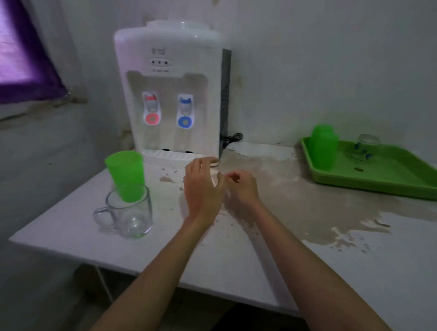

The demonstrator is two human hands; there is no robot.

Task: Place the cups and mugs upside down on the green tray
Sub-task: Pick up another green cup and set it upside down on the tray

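Note:
A green plastic cup point(126, 172) stands upright at the table's left, mouth up. Just in front of it a clear glass mug point(130, 211) also stands upright, its handle pointing left. On the green tray point(390, 183) at the far right, a second green cup point(323, 146) and a clear glass with blue marks point(364, 148) stand upside down. My left hand point(203, 187) hovers over the table's middle with fingers spread and nothing in it. Right beside it, my right hand point(241, 187) has loosely curled fingers and holds nothing.
A white water dispenser point(170, 90) with red and blue taps stands at the back of the white table point(232, 255); its black cord lies to its right. Brown worn patches mark the tabletop. A purple curtain point(17, 50) hangs at the left.

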